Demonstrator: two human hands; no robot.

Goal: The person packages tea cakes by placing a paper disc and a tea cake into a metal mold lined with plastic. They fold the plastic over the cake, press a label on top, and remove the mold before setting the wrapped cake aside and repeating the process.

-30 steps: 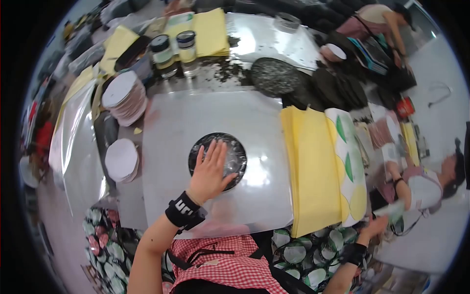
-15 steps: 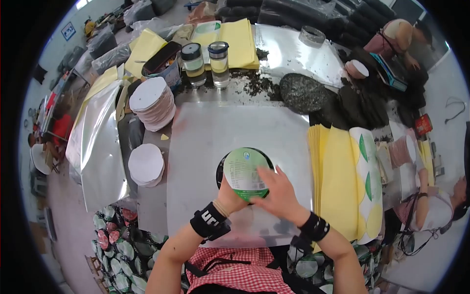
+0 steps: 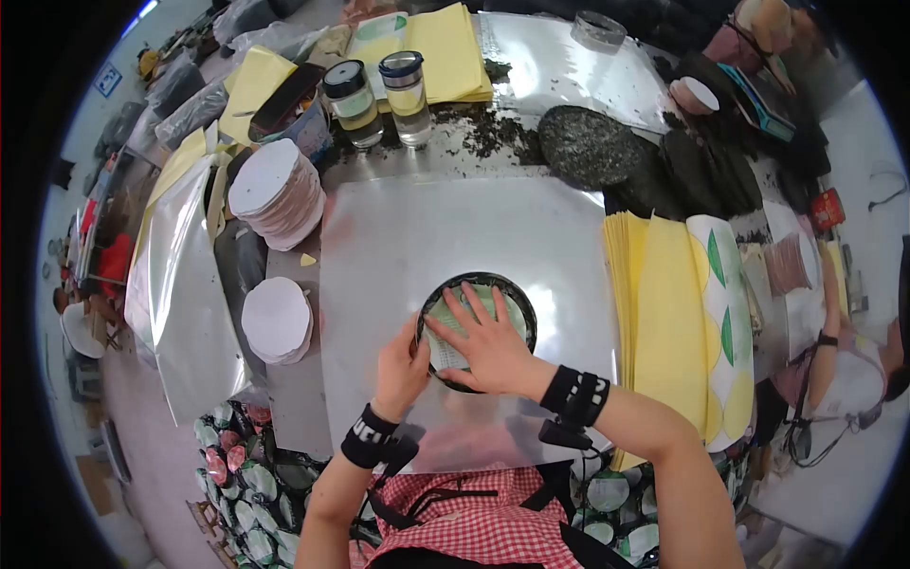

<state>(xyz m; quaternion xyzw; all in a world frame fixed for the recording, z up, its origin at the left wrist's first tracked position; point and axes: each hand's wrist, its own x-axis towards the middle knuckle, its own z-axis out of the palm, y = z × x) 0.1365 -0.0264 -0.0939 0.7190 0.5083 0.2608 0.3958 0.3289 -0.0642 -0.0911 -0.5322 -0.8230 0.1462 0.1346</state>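
A round black disc with a dark rim lies on the pale sheet in front of me. A round green-and-white printed label rests within its rim, mostly covered by my fingers. My right hand presses flat on the label, fingers spread. At the disc's left edge, my left hand grips the rim between thumb and fingers; part of its fingertips is hidden.
White round papers stand in a tall stack and a lower stack at left. Yellow sheets and printed labels lie at right. Behind are two bottles, dark crumbly discs and a tape roll. Other people sit at right.
My right hand has moved onto the label and spread flat. The label now sits down inside the black disc's rim. My left hand has shifted left to the disc's edge.
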